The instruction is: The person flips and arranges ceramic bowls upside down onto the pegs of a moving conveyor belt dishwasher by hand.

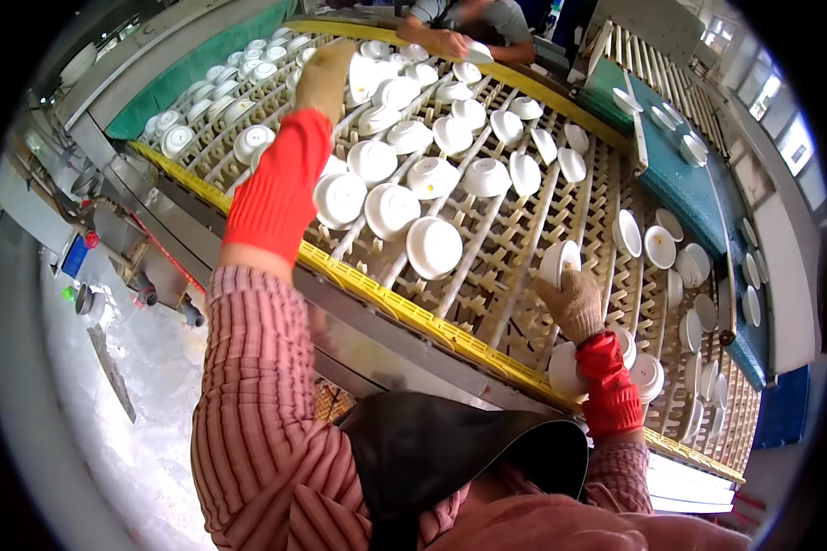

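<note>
My left hand (326,81), in a tan work glove with a red ribbed cuff, reaches to the far left part of a slatted conveyor (496,308). Beside it is a tilted white bowl (363,81); the fingers are hidden, so I cannot tell whether they grip it. Lower right, my gloved right hand (574,305) is closed on the rim of a white bowl (557,263) that tips up above the slats. Close to the right wrist sit another white bowl (566,369) and a small stack of bowls (647,375). Many upside-down bowls (434,248) cover the conveyor's middle.
A yellow edge strip (413,312) borders the conveyor on my side. Across it, a co-worker (501,23) handles a white bowl (478,52). To the right runs a green belt (675,174) carrying several bowls. Other bowls (660,248) lean between the slats on the right.
</note>
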Demonstrator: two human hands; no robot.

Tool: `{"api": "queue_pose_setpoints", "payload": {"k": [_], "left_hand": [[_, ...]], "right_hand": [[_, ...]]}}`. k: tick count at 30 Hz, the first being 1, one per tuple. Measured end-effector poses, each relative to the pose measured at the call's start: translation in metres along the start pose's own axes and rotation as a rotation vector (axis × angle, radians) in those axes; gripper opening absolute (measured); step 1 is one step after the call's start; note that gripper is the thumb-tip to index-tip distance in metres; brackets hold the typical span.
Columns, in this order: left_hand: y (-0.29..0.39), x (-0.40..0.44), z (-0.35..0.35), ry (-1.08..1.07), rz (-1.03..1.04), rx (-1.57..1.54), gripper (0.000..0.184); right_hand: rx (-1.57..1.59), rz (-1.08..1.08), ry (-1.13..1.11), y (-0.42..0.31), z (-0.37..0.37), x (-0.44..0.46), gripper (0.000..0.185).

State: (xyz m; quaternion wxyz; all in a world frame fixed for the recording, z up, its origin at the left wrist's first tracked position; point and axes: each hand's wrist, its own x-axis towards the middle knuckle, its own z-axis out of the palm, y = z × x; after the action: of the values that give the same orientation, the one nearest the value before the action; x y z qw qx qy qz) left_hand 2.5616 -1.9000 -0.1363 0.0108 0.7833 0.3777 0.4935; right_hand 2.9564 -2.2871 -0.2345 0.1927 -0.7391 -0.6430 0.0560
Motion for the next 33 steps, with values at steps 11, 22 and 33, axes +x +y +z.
{"api": "queue_pose_setpoints", "payload": {"k": [11,22,33], "left_hand": [[0.226,-0.175,0.016,-0.429,0.837,-0.055,0.106],[0.221,-0.229,0.025,-0.866,0.406,-0.432,0.086],[0.134,0.020,-0.028,-0.603,-0.046,-0.514,0.054]], "right_hand": [[0.668,0.397,-0.057,-0.032,-0.007,-0.022,0.038],[0.231,-0.508,-0.105,-0.096,-0.012,-0.038,0.033],[0.340,-0.015,-0.017,-0.041,-0.006,-0.065,0.035]]}}
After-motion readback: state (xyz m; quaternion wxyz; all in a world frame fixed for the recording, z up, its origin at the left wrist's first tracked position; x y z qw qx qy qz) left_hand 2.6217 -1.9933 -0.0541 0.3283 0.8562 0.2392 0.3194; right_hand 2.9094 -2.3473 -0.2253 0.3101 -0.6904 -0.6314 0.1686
